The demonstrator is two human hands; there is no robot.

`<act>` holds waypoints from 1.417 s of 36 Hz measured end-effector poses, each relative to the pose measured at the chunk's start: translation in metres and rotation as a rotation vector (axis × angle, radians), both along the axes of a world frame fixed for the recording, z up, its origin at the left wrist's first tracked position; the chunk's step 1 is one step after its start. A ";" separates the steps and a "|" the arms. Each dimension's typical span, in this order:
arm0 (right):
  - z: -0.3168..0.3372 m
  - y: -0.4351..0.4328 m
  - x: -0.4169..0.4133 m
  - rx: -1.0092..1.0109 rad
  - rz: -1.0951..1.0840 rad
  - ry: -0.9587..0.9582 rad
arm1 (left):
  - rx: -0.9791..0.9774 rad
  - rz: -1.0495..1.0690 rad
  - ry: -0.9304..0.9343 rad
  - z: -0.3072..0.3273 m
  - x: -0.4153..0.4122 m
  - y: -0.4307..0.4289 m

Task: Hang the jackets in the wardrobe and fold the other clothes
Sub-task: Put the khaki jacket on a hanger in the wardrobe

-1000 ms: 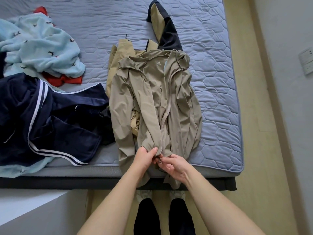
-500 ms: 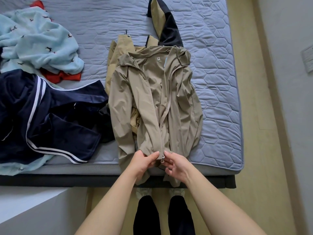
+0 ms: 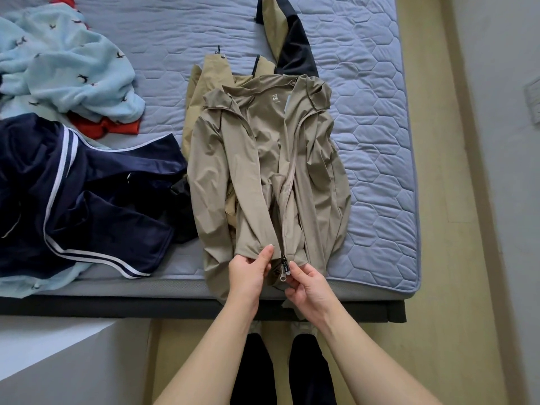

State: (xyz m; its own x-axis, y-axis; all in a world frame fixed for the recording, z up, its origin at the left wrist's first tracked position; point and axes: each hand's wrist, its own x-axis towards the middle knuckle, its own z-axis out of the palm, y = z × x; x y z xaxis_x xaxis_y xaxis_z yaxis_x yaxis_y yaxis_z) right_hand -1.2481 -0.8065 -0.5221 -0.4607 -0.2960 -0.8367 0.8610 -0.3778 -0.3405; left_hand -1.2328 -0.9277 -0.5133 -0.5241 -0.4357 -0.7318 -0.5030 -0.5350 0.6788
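A thin khaki jacket (image 3: 263, 159) lies face up on the grey quilted bed (image 3: 374, 141), its hem hanging over the near edge. My left hand (image 3: 248, 273) pinches the left side of the hem beside the zip. My right hand (image 3: 306, 285) pinches the zip pull (image 3: 284, 268) at the jacket's bottom. The zip is joined only at the very bottom; higher up the front lies open. Under it lies a second tan and black jacket (image 3: 289, 45), whose sleeve reaches toward the far side.
A navy garment with white stripes (image 3: 87, 194) is heaped to the left. Behind it lie a light blue fleece with a bird print (image 3: 73, 68) and a red garment (image 3: 102, 127). A wooden floor strip (image 3: 438, 200) and a wall run along the right.
Both hands have shifted slightly up onto the hem. The zip's two sides have come together at the bottom, with my right hand now on the pull.
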 end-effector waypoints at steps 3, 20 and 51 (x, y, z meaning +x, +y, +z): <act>0.003 -0.002 0.002 -0.005 -0.027 0.004 | -0.078 0.038 0.036 0.004 -0.002 0.002; 0.014 -0.010 0.004 0.043 -0.141 0.009 | -0.321 -0.113 -0.032 0.011 0.000 0.004; 0.045 0.005 -0.022 0.823 1.075 0.609 | -0.323 -0.918 -0.273 0.021 -0.004 -0.022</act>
State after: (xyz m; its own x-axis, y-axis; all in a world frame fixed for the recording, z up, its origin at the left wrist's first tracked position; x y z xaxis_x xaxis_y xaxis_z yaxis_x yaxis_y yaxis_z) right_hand -1.2699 -0.8011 -0.4767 -0.6660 -0.2640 -0.6977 0.2458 0.8054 -0.5394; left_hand -1.2372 -0.9497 -0.4923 -0.5882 -0.1463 -0.7953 -0.7877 0.3263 0.5225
